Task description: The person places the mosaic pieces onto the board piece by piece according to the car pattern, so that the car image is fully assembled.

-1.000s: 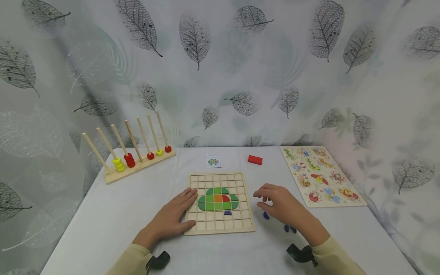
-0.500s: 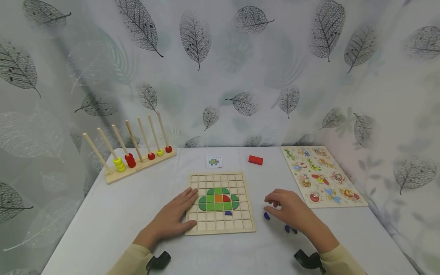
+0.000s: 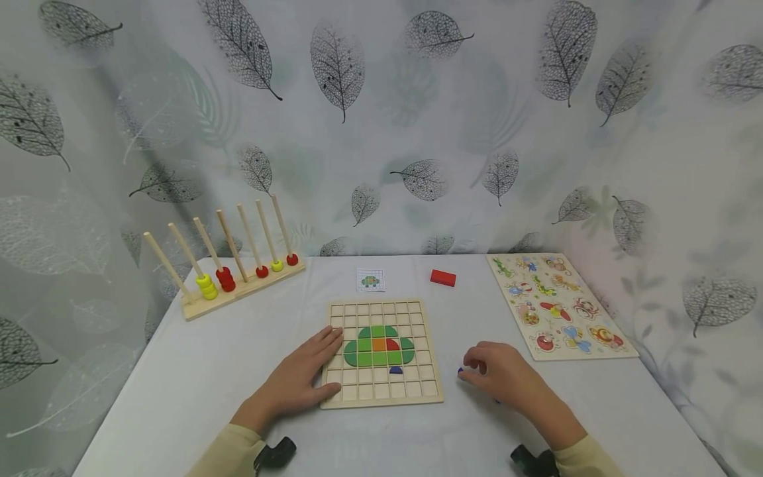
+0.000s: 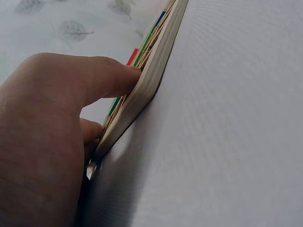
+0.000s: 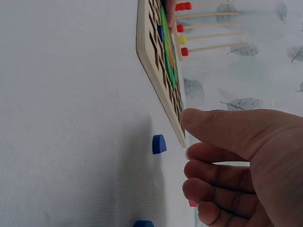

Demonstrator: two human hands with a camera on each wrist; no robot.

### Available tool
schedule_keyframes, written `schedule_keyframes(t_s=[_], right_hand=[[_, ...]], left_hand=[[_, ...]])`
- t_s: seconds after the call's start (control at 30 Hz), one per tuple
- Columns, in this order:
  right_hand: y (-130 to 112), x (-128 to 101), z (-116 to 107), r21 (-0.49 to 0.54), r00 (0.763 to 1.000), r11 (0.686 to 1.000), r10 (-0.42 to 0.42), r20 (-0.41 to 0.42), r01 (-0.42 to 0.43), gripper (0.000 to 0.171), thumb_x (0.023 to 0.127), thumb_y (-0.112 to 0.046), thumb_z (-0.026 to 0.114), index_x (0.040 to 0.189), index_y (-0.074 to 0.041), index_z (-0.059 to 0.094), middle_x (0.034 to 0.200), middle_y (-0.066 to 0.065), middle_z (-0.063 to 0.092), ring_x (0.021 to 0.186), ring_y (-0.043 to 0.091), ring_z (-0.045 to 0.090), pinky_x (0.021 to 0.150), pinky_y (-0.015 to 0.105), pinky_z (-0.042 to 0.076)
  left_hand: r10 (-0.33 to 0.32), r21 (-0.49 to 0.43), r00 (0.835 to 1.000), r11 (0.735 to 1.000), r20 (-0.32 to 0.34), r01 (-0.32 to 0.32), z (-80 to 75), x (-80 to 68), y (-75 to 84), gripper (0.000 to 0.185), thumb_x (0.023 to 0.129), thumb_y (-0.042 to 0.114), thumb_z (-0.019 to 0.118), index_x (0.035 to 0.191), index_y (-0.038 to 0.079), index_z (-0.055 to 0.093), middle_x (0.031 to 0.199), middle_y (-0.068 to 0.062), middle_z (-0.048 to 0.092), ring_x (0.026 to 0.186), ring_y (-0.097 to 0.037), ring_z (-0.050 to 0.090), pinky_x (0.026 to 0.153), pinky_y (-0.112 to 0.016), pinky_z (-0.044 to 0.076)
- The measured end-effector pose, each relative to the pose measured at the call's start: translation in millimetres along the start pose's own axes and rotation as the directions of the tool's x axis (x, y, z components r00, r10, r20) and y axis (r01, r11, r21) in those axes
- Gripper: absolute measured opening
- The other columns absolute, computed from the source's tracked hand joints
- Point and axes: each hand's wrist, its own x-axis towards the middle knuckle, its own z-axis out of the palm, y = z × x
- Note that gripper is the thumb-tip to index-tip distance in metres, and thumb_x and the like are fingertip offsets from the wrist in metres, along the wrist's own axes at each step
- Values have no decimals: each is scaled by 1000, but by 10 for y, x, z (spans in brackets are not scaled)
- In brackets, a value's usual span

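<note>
A wooden grid board (image 3: 381, 399) lies at the table's middle, holding a green tile figure (image 3: 365, 346) with an orange and a red tile, plus one blue tile (image 3: 395, 370) below it. My left hand (image 3: 318, 361) rests flat on the board's left edge (image 4: 147, 80), fingers straight. My right hand (image 3: 477, 372) hovers to the right of the board, fingers loosely curled, holding nothing. In the right wrist view a small blue half-round piece (image 5: 159, 144) lies on the cloth just off the right hand (image 5: 189, 137), untouched. A second blue piece (image 5: 143, 223) shows at the bottom edge.
A wooden rod rack (image 3: 238, 281) with yellow and red beads stands at the back left. A small pattern card (image 3: 370, 279) and a red block (image 3: 443, 277) lie behind the board. An animal peg puzzle (image 3: 557, 305) lies at the right. A leaf-print curtain backs the table.
My right hand has drawn back from the board's right side and lowered over the blue pieces, now hiding those near its wrist. The left hand and board have not moved.
</note>
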Motion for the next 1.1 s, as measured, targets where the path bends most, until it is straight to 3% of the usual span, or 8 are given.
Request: schedule_keyframes(t_s=[0.5, 0.93, 1.1], right_hand=[[-16, 20, 154, -56, 998, 997, 51, 41, -49, 16, 86, -21, 93, 88, -18, 78, 76, -13, 57, 73, 9, 51, 68, 30, 52], [-1, 17, 177, -58, 999, 998, -36, 8, 37, 15, 86, -10, 92, 93, -16, 80, 85, -14, 63, 75, 4, 54, 69, 28, 54], [-35, 18, 163, -57, 1000, 998, -29, -10, 29, 16, 86, -9, 92, 93, -18, 81, 89, -13, 65, 78, 6, 56, 73, 30, 57]], left_hand=[[-7, 4, 1000, 1000, 5, 7, -7, 0, 35, 89, 99, 57, 66, 168, 7, 40, 176, -2, 32, 164, -25, 22, 126, -56, 32], [-11, 8, 1000, 1000, 10, 11, -12, 4, 31, 90, 99, 57, 66, 168, 7, 40, 177, -2, 32, 164, -25, 21, 127, -55, 31], [-12, 4, 1000, 1000, 8, 12, -17, 3, 32, 89, 98, 56, 67, 168, 7, 40, 176, -2, 32, 164, -25, 21, 127, -55, 31]])
